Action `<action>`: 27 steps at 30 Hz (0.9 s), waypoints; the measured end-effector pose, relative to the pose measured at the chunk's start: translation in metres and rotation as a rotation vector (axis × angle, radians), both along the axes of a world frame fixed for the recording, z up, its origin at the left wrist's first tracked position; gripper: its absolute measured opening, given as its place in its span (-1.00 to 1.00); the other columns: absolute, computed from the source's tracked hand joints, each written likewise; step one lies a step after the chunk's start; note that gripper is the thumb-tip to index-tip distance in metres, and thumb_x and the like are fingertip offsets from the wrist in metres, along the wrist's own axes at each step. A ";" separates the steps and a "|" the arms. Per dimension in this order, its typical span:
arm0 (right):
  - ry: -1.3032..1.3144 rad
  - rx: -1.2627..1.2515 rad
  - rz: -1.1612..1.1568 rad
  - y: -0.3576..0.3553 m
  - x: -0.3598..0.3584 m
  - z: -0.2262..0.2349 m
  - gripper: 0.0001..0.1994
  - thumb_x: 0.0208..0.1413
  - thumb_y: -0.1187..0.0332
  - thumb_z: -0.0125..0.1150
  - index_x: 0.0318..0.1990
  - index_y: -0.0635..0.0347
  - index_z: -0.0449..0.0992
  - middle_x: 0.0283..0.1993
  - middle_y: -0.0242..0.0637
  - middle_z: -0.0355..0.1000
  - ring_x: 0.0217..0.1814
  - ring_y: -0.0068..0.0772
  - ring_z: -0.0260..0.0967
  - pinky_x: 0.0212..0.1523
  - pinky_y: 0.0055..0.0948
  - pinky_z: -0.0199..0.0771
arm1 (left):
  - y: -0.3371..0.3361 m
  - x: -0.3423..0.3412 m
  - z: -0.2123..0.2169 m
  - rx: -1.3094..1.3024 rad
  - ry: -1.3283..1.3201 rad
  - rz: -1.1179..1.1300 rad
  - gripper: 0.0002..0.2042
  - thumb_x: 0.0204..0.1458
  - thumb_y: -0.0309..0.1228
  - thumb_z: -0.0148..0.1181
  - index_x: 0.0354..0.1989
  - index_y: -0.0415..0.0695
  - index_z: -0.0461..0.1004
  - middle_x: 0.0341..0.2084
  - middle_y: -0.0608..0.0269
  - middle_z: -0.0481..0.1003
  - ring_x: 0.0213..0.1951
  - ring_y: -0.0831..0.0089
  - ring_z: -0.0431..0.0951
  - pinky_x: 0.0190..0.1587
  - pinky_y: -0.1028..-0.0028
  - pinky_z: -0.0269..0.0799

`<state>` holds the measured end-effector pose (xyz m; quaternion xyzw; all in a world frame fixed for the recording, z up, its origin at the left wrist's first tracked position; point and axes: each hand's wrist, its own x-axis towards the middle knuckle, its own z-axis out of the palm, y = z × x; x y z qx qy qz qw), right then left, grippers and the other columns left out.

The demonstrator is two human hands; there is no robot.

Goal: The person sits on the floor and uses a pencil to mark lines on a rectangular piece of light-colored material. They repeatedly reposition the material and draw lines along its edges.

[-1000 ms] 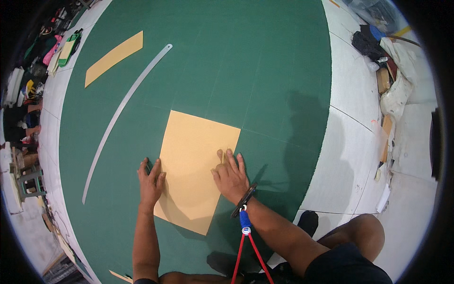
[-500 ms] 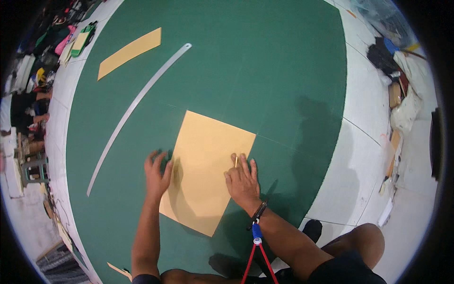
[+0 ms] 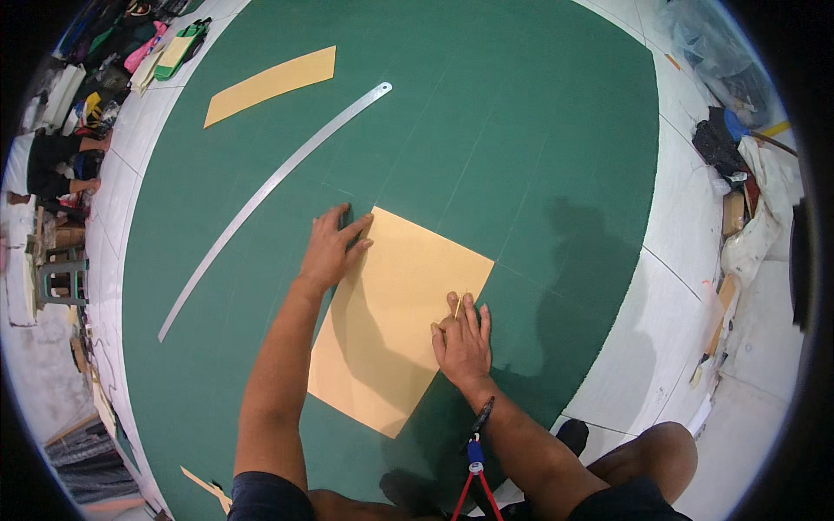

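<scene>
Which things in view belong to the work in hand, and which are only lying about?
Seemingly in use:
tan sheet, left hand at its edge, right hand on it
thin pale stick at that hand's fingers
green mat underneath
perhaps the metal ruler, untouched

Probably just lying about:
tan strip beyond the ruler
clear plastic, upper right
crumpled white material, right

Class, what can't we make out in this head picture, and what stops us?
Head view, tan rectangular sheet: the part beneath the bare right hand is hidden by that hand.
Head view, thin pale stick at that hand: too small to tell its material.
Head view, long thin silver metal strip: any markings are too small to read.
Head view, red cord: cut off by the lower edge.
</scene>
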<state>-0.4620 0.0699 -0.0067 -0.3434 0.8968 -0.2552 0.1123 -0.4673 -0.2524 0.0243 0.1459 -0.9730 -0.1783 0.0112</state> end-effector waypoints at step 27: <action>-0.033 -0.036 -0.015 0.002 -0.005 0.007 -0.80 0.36 0.23 0.10 -0.20 0.19 0.48 0.51 -0.02 0.24 0.63 0.04 0.01 0.59 0.20 -0.20 | 0.002 -0.007 0.003 0.031 -0.034 -0.023 -0.51 0.16 -0.19 0.35 0.30 0.18 0.51 0.33 -0.12 0.28 0.31 -0.13 0.28 0.37 -0.01 0.26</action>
